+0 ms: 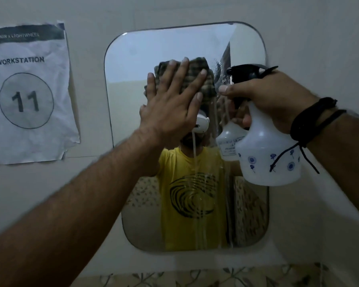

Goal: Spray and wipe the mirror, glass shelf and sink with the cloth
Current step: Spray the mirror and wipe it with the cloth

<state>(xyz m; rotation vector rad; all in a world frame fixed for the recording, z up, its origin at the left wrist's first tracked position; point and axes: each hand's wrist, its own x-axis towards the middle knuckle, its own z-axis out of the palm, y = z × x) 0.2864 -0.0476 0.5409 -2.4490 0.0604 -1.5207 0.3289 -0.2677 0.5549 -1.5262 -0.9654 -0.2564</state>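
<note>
The left hand [170, 100] lay flat and wide open, fingers spread, and pressed the checked cloth [197, 77] against the upper part of the mirror [251, 206]. The cloth stuck out above and to the right of the fingertips. Just to the right of that hand, the right hand [274, 96] was wrapped tight around the neck of the white spray bottle [265, 154], close to the glass (a black cord was tied at that wrist).

Below the left hand, wet streaks ran down the glass. The person was likely wiping the mirror, so it was early in the job. The glass shelf and sink could not be seen.

To wipe well, the palm should stay flat on the cloth and press evenly. The drips below the hand should be caught before they dry. A paper sign [29, 90] hung on the wall, well to the left of the hand.
</note>
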